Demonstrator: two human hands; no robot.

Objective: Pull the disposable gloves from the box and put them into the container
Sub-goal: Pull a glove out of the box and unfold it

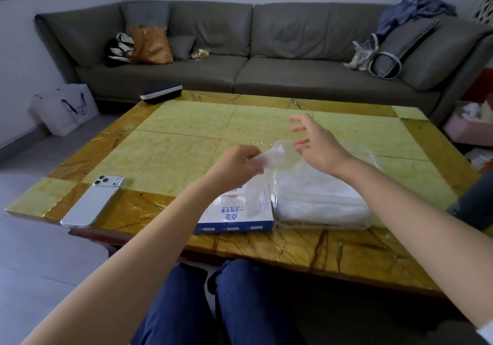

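Observation:
A blue and white glove box point(234, 215) lies near the table's front edge. Above it my left hand point(236, 167) pinches a thin clear disposable glove point(277, 155), which trails down toward the box opening. My right hand point(316, 144) hovers just right of the glove with fingers spread, holding nothing. Under my right wrist sits a clear plastic container point(328, 203) with a pile of whitish gloves inside, directly right of the box.
A white phone point(92, 202) lies at the table's front left. A dark case point(161, 92) sits at the far left edge of the yellow marble table point(186, 136). A grey sofa point(240, 51) with bags stands behind. My knees are under the front edge.

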